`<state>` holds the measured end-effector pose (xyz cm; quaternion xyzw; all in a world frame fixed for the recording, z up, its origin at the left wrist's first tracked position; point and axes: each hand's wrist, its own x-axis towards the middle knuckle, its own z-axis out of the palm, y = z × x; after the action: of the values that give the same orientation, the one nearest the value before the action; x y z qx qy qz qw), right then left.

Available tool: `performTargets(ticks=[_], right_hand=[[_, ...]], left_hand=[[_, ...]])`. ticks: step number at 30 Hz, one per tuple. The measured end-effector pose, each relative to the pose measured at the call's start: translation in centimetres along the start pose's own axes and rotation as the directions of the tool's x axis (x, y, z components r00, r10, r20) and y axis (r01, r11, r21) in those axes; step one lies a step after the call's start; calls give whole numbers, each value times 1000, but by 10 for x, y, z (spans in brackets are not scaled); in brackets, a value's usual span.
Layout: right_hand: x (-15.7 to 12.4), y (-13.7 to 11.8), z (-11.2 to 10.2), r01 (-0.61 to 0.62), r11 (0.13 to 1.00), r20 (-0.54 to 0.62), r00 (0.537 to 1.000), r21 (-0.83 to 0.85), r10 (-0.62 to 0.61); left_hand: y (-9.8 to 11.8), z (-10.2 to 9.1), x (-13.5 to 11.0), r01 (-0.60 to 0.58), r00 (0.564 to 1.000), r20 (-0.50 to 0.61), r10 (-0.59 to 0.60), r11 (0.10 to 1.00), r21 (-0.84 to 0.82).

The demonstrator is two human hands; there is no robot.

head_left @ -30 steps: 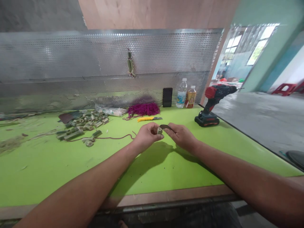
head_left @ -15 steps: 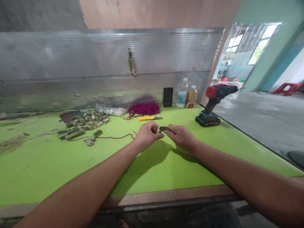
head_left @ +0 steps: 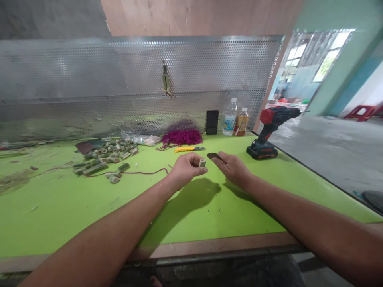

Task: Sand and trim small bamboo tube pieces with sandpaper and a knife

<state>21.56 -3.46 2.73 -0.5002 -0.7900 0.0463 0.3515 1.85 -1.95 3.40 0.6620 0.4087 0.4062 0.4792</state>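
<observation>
**Two Hands and a Little Bamboo Bit**

The left hand [head_left: 187,167] is curled almost closed and pinches a short bamboo bit [head_left: 202,162] between thumb and finger. The right hand [head_left: 233,169] pinches a dark strip [head_left: 214,156], maybe sandpaper, just beside the bit but not touching it. Both hang just over the green counter [head_left: 209,207].

I think a firm pinch and a steady bit would help the strip meet it neatly. Nothing lies between the hands. Farther back are a yellow knife [head_left: 188,150], a purple cord heap [head_left: 181,137], a thin string [head_left: 143,173] and a pile of bamboo pieces [head_left: 104,157]. A drill [head_left: 267,127] stands to the right.
</observation>
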Motion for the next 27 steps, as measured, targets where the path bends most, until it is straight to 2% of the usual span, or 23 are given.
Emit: performTargets(ticks=[2, 5, 7, 10, 13, 17, 19, 22, 25, 27], right_hand=[[0, -1, 1, 12, 1000, -5, 1000, 12, -12], [0, -1, 4, 35, 999, 50, 998, -16, -34], [1, 1, 5, 14, 999, 67, 998, -42, -11], [3, 5, 5, -37, 999, 10, 999, -10, 37], [1, 3, 4, -18, 999, -46, 999, 45, 20], [-2, -6, 6, 46, 999, 71, 996, -19, -44], [-2, -6, 6, 56, 997, 93, 994, -43, -52], [1, -1, 3, 45, 998, 87, 995, -44, -41], [2, 4, 0, -9, 999, 59, 998, -44, 12], [1, 3, 0, -23, 1000, 26, 999, -20, 24]], left_hand=[[0, 0, 0, 4, 1000, -25, -3, 999, 41], [0, 1, -2, -1, 998, -68, 9, 993, 118], [2, 2, -4, -18, 999, -43, 23, 993, 120], [5, 4, -7, -32, 999, -8, 33, 994, 106], [7, 5, -6, 29, 998, -63, -20, 989, 147], [4, 4, -4, 38, 995, -95, -20, 980, 194], [1, 4, -2, 7, 997, -78, 6, 987, 163], [-1, 2, 0, 6, 999, -54, -5, 1000, 11], [-1, 1, 2, 4, 1000, -24, -7, 992, -126], [-2, 1, 2, -8, 1000, -8, 6, 989, -148]])
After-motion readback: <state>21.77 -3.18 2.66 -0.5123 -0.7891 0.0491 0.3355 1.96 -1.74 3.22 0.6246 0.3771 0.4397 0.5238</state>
